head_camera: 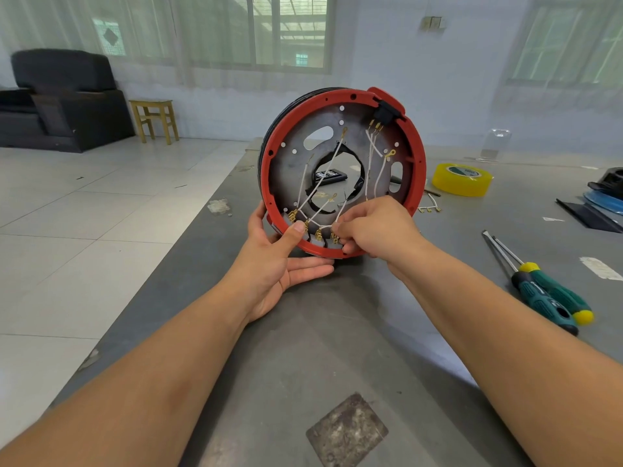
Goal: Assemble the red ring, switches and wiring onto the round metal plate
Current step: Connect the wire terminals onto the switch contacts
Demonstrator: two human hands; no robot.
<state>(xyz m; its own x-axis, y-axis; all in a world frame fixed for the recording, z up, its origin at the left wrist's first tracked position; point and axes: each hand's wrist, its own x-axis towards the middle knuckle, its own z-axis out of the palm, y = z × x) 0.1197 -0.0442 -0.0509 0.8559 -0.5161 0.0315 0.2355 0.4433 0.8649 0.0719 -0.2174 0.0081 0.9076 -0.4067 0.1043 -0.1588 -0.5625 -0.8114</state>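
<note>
From the head camera, the round metal plate stands on edge on the grey table, red ring already seated round it, tilted so the wired face looks back at the person, which I'd guess is just so the terminals are easy to see and reach. The left hand props it from below, fingers spread flat under the rim and the thumb pressed on the ring's lower edge, probably to stop it rolling. The right hand is curled in, fingertips pinching a white wire right by the brass connectors at the bottom, so it looks like plugging leads onto switches. A black switch sits at top right with wires hanging off it. Two screwdrivers and a yellow tape roll lie off to the right, within reach.
</note>
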